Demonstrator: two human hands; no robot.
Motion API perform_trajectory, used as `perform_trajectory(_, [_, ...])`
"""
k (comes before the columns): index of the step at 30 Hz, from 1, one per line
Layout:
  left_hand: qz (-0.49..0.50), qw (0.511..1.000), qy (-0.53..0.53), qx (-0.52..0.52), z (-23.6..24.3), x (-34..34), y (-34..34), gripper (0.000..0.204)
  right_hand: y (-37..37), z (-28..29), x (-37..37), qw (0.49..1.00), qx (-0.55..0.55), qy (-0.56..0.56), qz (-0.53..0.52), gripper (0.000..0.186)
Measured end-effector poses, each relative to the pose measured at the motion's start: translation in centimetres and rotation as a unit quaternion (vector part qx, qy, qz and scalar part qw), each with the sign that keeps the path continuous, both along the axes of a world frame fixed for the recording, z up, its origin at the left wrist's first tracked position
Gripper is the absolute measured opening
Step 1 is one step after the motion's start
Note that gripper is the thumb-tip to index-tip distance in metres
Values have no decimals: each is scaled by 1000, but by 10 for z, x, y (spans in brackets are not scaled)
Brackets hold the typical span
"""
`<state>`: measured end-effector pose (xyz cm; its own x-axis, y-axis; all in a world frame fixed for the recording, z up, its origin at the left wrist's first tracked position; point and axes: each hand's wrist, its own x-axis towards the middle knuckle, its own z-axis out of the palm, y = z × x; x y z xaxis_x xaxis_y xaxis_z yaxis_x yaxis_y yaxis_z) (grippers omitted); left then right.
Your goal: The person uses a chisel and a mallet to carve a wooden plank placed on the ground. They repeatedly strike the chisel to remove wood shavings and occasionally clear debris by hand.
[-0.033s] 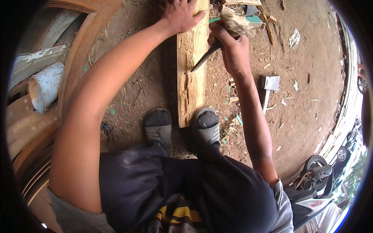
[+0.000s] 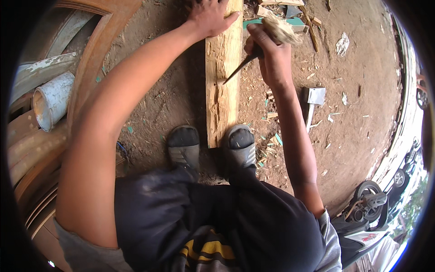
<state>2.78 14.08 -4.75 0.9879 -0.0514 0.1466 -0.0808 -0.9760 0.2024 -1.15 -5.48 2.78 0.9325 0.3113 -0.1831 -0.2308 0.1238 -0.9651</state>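
Note:
My left hand (image 2: 212, 18) rests spread on the upper part of a long, split wooden beam (image 2: 221, 106), whose near end lies between my sandaled feet. My right hand (image 2: 272, 54) is closed round a dark, pointed metal tool (image 2: 239, 67) with a pale, frayed top (image 2: 281, 29); its tip is at the beam's face, though I cannot tell if it touches. Below and right of this hand, an axe (image 2: 316, 96) with a pale handle lies on the ground.
Dirt ground (image 2: 353, 131) holds wood chips, offcuts and a green-painted piece (image 2: 294, 25). At left are a wooden frame (image 2: 90, 50), stacked boards and a battered white bucket (image 2: 56, 99). Motorbikes (image 2: 369, 199) stand along the right rim.
My right hand and the tool have shifted very slightly, the frayed top tilting a little. My left hand stays in place on the beam.

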Motion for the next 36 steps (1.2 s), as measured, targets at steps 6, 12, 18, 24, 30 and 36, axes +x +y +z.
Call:
perform_trajectory(6, [-8,996,41,79,5,13,4,88,-15,-6,-7,999,-15,-30,0,24])
perform_trajectory(12, [-89,986,49,134,14,-6,13,88,-20,-3,-16,990,-110,23,88,24])
perform_trajectory(18, [-117,985,58,116,14,-21,30,89,-9,14,-16,995,-16,-62,73,11])
perform_trajectory(24, [-130,983,80,101,3,-21,27,100,16,38,3,996,81,-24,21,28])
perform_trajectory(30, [-124,983,91,98,-3,-20,23,114,31,23,-2,999,4,-3,33,22])
perform_trajectory(36, [-116,979,138,94,2,-18,20,119,27,31,10,999,27,2,-30,24])
